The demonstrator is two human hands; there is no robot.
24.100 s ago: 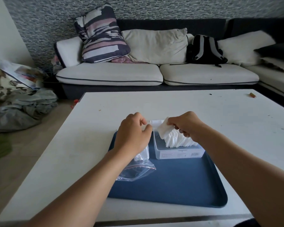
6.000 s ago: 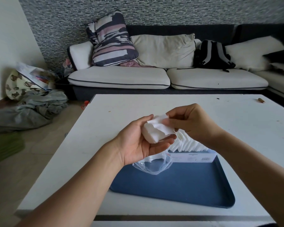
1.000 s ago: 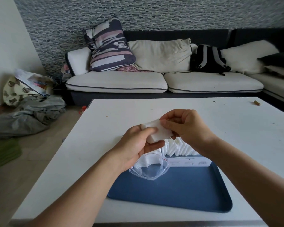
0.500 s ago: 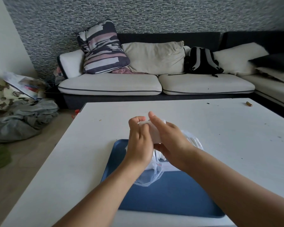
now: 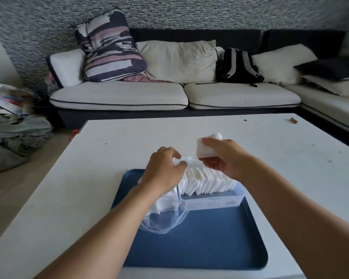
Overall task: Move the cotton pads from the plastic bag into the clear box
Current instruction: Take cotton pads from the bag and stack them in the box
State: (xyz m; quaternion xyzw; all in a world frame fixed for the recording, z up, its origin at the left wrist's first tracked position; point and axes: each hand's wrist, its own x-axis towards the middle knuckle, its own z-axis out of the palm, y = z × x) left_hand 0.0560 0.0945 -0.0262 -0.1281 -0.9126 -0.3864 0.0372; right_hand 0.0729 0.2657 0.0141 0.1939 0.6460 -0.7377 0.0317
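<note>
A clear box (image 5: 214, 202) stands on a blue tray (image 5: 210, 244), packed with a row of upright white cotton pads (image 5: 208, 182). My right hand (image 5: 224, 156) hovers above the box's far end and pinches a small stack of cotton pads (image 5: 207, 144). My left hand (image 5: 163, 172) rests at the box's left end, fingertips touching the tops of the pads there. Under my left wrist lies the crumpled clear plastic bag (image 5: 163, 216), with a few white pads showing inside it. My left hand covers the box's left end.
The tray sits near the front of a white table (image 5: 101, 174). A small brown object (image 5: 294, 120) lies at the table's far right corner. A sofa (image 5: 169, 95) with cushions and a black backpack (image 5: 238, 67) stands behind; clothes are piled on the floor at left.
My hands have parted. The right hand has carried the stack of pads up and to the right over the box, while the left has dropped onto the pads at the box's left end.
</note>
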